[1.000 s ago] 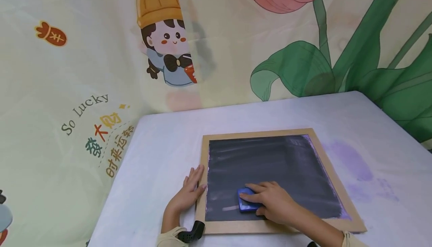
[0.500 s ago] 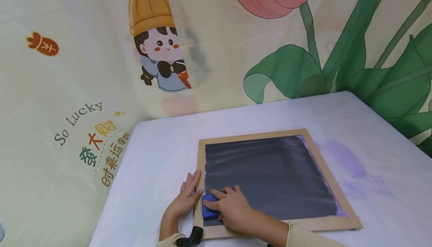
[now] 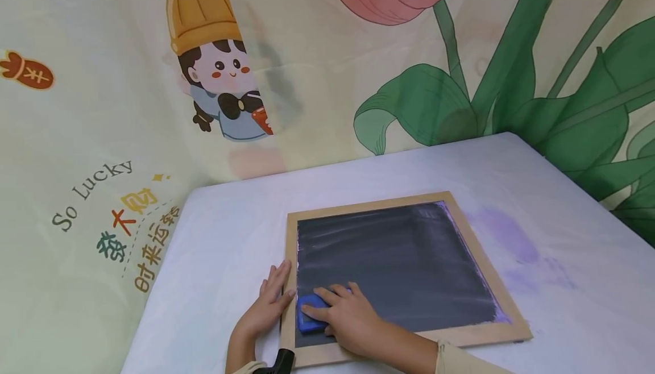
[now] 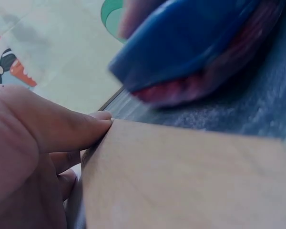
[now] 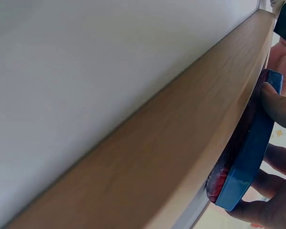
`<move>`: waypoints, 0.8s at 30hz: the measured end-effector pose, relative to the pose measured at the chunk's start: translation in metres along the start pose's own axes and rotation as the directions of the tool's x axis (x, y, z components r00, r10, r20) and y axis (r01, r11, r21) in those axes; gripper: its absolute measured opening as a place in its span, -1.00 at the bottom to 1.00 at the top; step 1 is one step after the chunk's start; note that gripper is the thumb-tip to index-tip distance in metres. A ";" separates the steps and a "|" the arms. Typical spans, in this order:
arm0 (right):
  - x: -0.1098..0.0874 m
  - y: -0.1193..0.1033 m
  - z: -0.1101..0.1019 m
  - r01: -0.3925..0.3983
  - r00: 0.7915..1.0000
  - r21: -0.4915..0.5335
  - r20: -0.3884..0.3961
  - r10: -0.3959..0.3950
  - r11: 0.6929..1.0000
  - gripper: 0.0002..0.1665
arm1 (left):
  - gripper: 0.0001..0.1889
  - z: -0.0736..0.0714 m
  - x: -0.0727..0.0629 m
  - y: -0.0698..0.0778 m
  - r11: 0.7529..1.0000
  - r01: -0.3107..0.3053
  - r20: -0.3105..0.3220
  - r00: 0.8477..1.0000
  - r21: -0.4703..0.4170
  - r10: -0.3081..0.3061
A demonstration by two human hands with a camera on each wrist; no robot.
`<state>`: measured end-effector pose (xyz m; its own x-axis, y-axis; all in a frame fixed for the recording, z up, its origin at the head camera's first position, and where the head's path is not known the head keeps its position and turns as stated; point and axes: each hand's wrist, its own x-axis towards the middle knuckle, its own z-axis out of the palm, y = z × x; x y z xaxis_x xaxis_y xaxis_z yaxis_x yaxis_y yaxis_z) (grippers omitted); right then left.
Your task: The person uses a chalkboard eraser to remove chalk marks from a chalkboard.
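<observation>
My right hand (image 3: 353, 318) grips a blue chalkboard eraser (image 3: 308, 323), which lies on the lower left of a dark chalkboard (image 3: 394, 260), right at the inner edge of its wooden frame (image 3: 465, 335). Thumb and fingers hold the eraser's sides in the right wrist view, where its blue back (image 5: 250, 157) and dark reddish felt (image 5: 219, 183) show. Against the frame's left side rests my left hand (image 3: 262, 312), fingers extended along it. In the left wrist view the left thumb (image 4: 76, 129) touches the frame's edge, with the other fingers lower down beside it.
A white-covered table (image 3: 230, 226) carries the board. Purple chalk smudges (image 3: 506, 237) mark the cloth to its right. Purple residue (image 3: 501, 316) lines the board's right inner edge. A printed curtain (image 3: 317, 78) hangs behind the table.
My right hand has slid the eraser left along the lower board to the left frame side. A pale streak there no longer shows. The left hand stays at the frame, and the head view has shifted.
</observation>
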<state>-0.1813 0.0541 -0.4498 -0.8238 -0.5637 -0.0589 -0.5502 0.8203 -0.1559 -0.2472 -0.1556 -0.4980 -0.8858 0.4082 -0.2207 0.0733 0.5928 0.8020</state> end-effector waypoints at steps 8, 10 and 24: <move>-0.025 0.027 0.000 -0.029 0.998 0.083 -0.055 0.034 0.996 -0.34 | -0.34 0.002 -0.002 -0.004 1.000 0.008 -0.010 1.000 -0.030 -0.008; -0.034 0.036 0.001 -0.032 0.996 0.102 -0.074 0.040 0.994 -0.34 | -0.34 0.002 -0.003 -0.004 0.999 0.013 -0.005 1.000 -0.035 -0.014; -0.089 0.096 0.002 -0.074 0.984 0.186 -0.149 0.103 0.980 -0.31 | -0.35 0.002 -0.001 -0.002 1.000 0.007 -0.027 1.000 -0.023 -0.007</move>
<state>-0.1609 0.1827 -0.4613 -0.8870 -0.4561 0.0726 -0.4527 0.8277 -0.3315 -0.2460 -0.1559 -0.5009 -0.8985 0.3848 -0.2114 0.0568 0.5793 0.8131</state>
